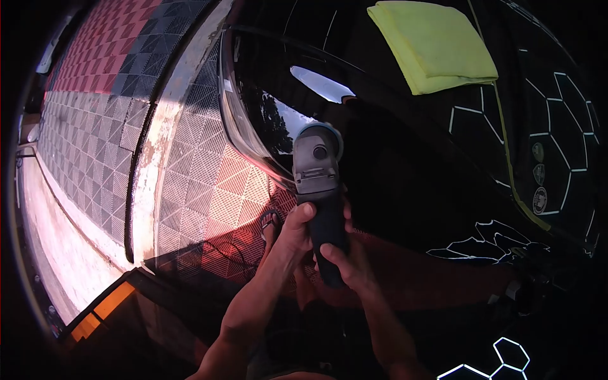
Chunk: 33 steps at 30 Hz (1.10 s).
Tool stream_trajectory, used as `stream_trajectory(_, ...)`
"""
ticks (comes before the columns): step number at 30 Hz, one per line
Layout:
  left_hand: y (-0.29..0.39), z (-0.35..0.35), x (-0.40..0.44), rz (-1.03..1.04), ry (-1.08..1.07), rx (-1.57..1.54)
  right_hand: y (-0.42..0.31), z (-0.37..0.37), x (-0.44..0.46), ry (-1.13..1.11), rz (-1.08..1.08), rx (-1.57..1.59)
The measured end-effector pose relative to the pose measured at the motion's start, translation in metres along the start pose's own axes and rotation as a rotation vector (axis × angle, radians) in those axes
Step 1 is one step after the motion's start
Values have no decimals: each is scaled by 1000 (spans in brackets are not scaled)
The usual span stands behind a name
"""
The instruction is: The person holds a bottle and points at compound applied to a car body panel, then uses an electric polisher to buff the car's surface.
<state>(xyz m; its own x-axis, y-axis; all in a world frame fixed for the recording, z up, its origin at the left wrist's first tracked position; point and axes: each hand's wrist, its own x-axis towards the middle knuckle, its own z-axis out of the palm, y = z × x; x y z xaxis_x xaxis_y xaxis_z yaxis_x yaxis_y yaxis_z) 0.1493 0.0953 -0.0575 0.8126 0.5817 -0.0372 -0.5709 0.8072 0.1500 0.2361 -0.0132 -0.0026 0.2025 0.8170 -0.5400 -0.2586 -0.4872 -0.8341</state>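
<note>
A handheld car polisher [316, 166] with a grey head and black grip is near the middle of the view. Its head rests against a glossy black car panel [392, 171], and a thin blue-edged rim of the pad shows behind it. My left hand [296, 231] is closed around the tool just below the head, thumb on the near side. Lower down, my right hand [351, 263] wraps the black grip with its thumb across it. Most of the pad is hidden under the head. A folded yellow-green cloth [437, 47] lies on the panel farther up right.
A yellowish strip of tape [506, 145] runs along the dark bodywork at the right. Hexagonal light lines reflect in the paint. On the left spreads a floor of grey and red tiles [88, 133], crossed by a worn pale strip [158, 139]. A foot [269, 221] shows below.
</note>
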Motion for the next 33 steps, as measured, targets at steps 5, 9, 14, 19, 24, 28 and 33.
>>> stream_trajectory(5, -7, 16, 33, -77, -36, 8, -25, -17, 1, 81, 1, 56)
stream_trajectory(9, -24, 31, 50, -66, -43, -4, -36, -43, -5, 100, 9, -29)
stream_trajectory(14, -55, 36, 56, -51, -89, -47, -39, -69, -22, 117, -11, -123)
stream_trajectory(19, -90, 40, 60, -78, -197, -138, -42, -93, -44, 177, -2, -162)
stream_trajectory(24, -109, 44, 57, -153, -207, -134, -26, -107, -62, 209, 14, -96)
stream_trajectory(28, -89, 44, 60, -94, -154, -85, -35, -95, -48, 186, 72, -63)
stream_trajectory(33, -80, 35, 69, -22, -215, -83, -41, -89, -28, 162, -17, -165)
